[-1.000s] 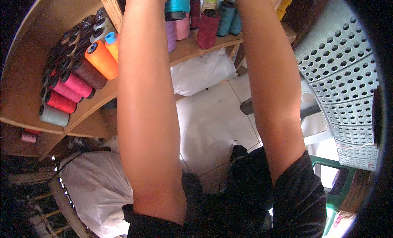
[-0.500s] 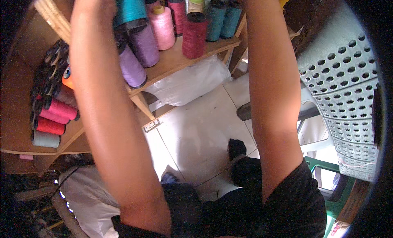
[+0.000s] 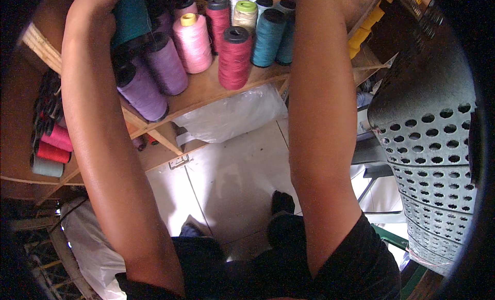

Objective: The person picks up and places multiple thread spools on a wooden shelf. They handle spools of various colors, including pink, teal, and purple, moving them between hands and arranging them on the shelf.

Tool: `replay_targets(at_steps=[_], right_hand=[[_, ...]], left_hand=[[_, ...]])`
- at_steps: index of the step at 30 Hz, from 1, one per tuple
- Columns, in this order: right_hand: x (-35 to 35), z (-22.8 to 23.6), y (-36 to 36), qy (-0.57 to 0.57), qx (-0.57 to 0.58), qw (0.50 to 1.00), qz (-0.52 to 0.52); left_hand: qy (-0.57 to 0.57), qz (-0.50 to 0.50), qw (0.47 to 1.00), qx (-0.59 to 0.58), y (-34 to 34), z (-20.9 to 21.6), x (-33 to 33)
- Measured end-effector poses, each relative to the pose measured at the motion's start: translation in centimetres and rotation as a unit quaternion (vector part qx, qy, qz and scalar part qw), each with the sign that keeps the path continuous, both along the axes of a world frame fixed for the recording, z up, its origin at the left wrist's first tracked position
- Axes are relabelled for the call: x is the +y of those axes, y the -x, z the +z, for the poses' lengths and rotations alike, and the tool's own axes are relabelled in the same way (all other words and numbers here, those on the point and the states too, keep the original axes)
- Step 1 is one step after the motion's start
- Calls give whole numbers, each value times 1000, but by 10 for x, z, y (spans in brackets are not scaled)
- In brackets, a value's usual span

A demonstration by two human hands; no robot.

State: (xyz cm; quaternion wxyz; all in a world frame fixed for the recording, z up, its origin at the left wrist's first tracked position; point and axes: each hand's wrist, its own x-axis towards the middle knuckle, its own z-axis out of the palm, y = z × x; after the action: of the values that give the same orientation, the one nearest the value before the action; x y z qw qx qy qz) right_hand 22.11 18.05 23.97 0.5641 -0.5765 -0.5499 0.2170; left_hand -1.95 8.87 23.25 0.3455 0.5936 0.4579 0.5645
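Observation:
My left hand point(image 3: 100, 0) is at the upper left, cut off by the top edge. It appears to grip a large teal thread spool point(image 3: 130, 17) tilted above two purple spools; the fingers are mostly hidden. My right forearm point(image 3: 322, 93) reaches up past the top edge, so that hand is out of sight. Between the arms, upright spools stand on a wooden shelf point(image 3: 206, 96): a purple spool point(image 3: 167, 65), a pink spool point(image 3: 194, 44), a dark red spool point(image 3: 235, 60) and a teal-blue spool point(image 3: 269, 39).
Red, pink and grey spools point(image 3: 51, 150) lie sideways in a wooden compartment at left. A clear plastic bag point(image 3: 229, 114) sits under the shelf. A grey perforated chair back point(image 3: 428, 160) stands at right. White floor tiles point(image 3: 237, 166) show below, with my feet on them.
The view has shifted, so the shelf and its spools sit lower and further left. The teal spool has moved left along with my left hand, more than the spools around it.

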Motion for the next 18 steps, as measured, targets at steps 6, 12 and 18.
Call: replay_targets(at_steps=[6,12,18], right_hand=[[11,3,-8,37,-137,990,-7],[33,8,6,53,-310,949,-11],[55,3,20,70,-439,896,1]], left_hand=[[-76,29,996,36,-3,-5,6],[-14,161,987,1,-25,19,-2],[-50,27,998,38,6,-2,4]])
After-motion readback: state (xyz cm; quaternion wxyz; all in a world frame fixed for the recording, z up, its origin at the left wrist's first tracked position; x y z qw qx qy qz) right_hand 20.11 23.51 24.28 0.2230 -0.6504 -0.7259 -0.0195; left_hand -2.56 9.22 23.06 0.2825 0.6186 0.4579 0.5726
